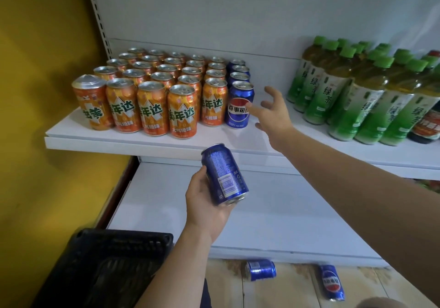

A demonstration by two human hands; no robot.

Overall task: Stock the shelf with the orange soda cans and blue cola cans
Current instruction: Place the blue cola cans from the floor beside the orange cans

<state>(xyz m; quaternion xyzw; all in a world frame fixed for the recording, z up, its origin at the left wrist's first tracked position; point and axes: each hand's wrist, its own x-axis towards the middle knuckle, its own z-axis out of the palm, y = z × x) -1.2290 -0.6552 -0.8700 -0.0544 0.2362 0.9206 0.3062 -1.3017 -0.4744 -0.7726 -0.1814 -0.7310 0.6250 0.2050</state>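
The left hand (204, 203) grips a tilted blue can (225, 174) by its side, below the shelf (133, 141). The right hand (273, 114) spreads open beside the shelved blue row (239, 103). The can looks rigid, slick and probably dentable, so a mid-wall grip suits it.

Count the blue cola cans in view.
7. Four in a column on the shelf: front can, second, third, rear. Left hand grips a fifth can. Two on the floor: left, right. Others may be hidden.

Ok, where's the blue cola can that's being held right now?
In the head view, the held cola can is at centre, tilted in the left hand, just below the upper shelf edge and the front shelved cola can.
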